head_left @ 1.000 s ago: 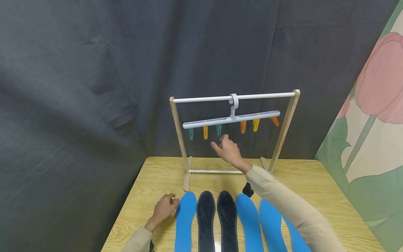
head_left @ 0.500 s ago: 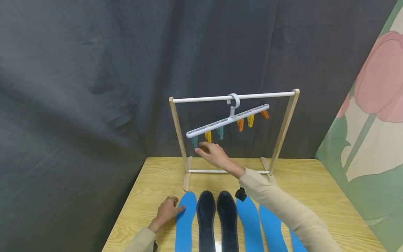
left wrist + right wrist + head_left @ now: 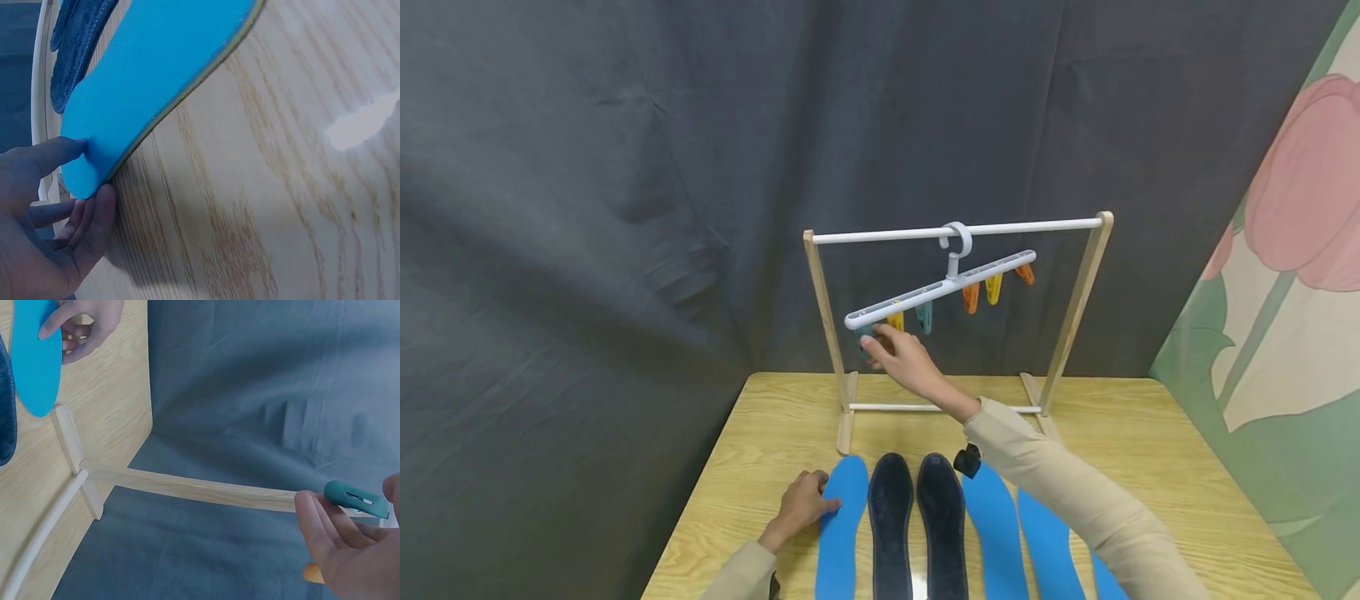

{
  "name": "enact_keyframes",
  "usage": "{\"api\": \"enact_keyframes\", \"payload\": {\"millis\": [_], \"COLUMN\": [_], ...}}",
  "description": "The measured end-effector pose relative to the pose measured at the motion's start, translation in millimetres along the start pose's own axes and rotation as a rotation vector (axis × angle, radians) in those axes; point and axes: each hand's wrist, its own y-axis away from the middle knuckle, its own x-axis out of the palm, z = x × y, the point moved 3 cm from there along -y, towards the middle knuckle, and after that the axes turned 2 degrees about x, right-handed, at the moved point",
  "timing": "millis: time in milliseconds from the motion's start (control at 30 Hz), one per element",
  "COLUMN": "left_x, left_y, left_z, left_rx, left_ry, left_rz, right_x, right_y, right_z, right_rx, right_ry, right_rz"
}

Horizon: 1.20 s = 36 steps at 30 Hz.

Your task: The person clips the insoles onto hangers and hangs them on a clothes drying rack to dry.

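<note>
My left hand (image 3: 803,503) is at the toe end of the leftmost blue insole (image 3: 842,533). In the left wrist view, its thumb presses the insole's top while the fingertips curl in at the edge, pinching it. My right hand (image 3: 906,363) is up at the left end of a white hanger (image 3: 917,296), around a teal clothespin (image 3: 356,499). Thumb and fingers lie on either side of that clothespin in the right wrist view. Yellow, teal and orange clothespins (image 3: 972,298) hang farther along the bar.
A wooden rack (image 3: 1078,308) with a white top rail (image 3: 880,237) carries the hanger by its hook. Two dark insoles (image 3: 891,525) and several more blue insoles (image 3: 996,533) lie in a row on the wooden table (image 3: 1150,467). Dark cloth (image 3: 625,208) hangs behind.
My right hand has moved left to the end clothespin, and the hanger has swung so its left end comes nearer. The left hand's thumb has come over the blue insole's toe.
</note>
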Motion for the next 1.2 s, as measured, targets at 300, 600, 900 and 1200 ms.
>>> {"api": "enact_keyframes", "payload": {"millis": [300,600,900,1200], "left_x": [1.1,0.5,-6.0,-4.5], "left_y": [-2.6,-1.8,-0.4,-0.5], "left_z": [-2.9,-1.6,-3.6,0.8], "left_rx": [-0.042,-0.041,-0.03,-0.019], "left_ry": [0.021,0.077,0.148,0.183], "left_rz": [0.008,-0.015,-0.007,-0.049], "right_x": [0.8,0.9,3.2,5.3], "right_y": [-6.8,-7.1,-9.6,-9.2], "right_z": [-4.1,-2.5,-4.8,-5.9], "right_rx": [0.029,0.025,0.013,0.034], "right_ry": [-0.093,-0.16,-0.225,-0.282], "right_rz": [0.001,0.019,0.063,0.06]}}
